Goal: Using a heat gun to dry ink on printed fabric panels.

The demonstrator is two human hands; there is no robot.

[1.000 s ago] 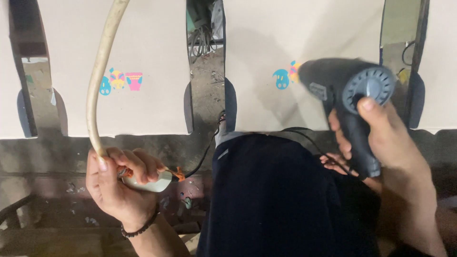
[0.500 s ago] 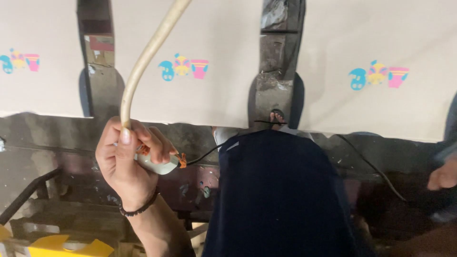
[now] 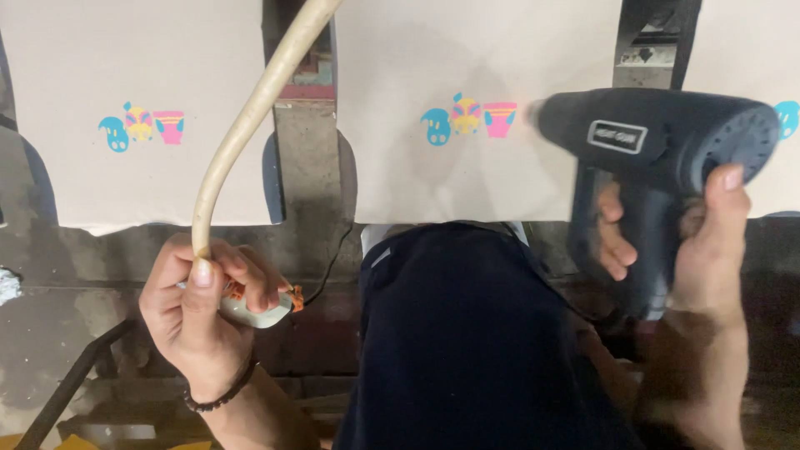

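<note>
My right hand [image 3: 708, 250] grips the handle of a dark grey heat gun [image 3: 658, 142], its nozzle pointing left at a small blue, yellow and pink print [image 3: 467, 117] on a beige fabric panel [image 3: 467, 175]. My left hand [image 3: 200, 300] is closed round the end of a thick cream hose [image 3: 250, 117] and a pale fitting with orange parts [image 3: 262, 308], from which a thin black wire runs right. A dark bead bracelet sits on that wrist. My dark clothing [image 3: 467, 333] fills the lower middle.
A second beige panel with the same print [image 3: 142, 125] lies to the left, a third shows at the right edge [image 3: 783, 117]. Dark metal platen arms [image 3: 308, 167] run between the panels. Below is a stained grey machine base [image 3: 67, 308] with a black bar.
The view has swung left and back. The heat gun, out of sight half a second ago, has come back in at the right and now points at the middle panel's print. My left hand keeps its hold.
</note>
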